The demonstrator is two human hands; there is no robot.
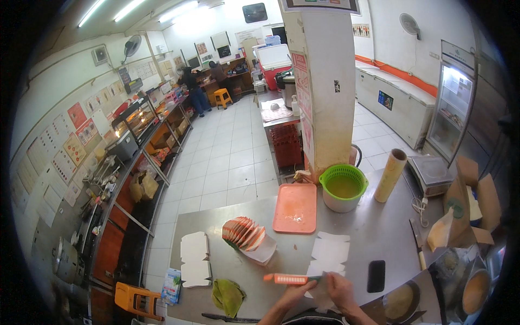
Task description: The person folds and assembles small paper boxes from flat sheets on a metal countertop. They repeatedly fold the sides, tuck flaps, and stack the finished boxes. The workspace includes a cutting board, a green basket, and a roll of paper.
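My left hand (295,295) grips an orange tool with a long flat handle (288,278), held level over the steel table (368,233). My right hand (340,290) pinches a flat white paper box blank (319,295) at the near table edge. More white blanks (329,253) lie just beyond my hands. A fanned stack of folded orange and white cartons (246,235) sits to the left of them.
An orange tray (296,208), a green colander in a white bowl (343,187), a paper roll (391,174), a scale (430,173), scissors (420,208), a black phone (376,275), a green cloth (228,296) and white blanks (194,259) share the table. Two people stand far down the aisle.
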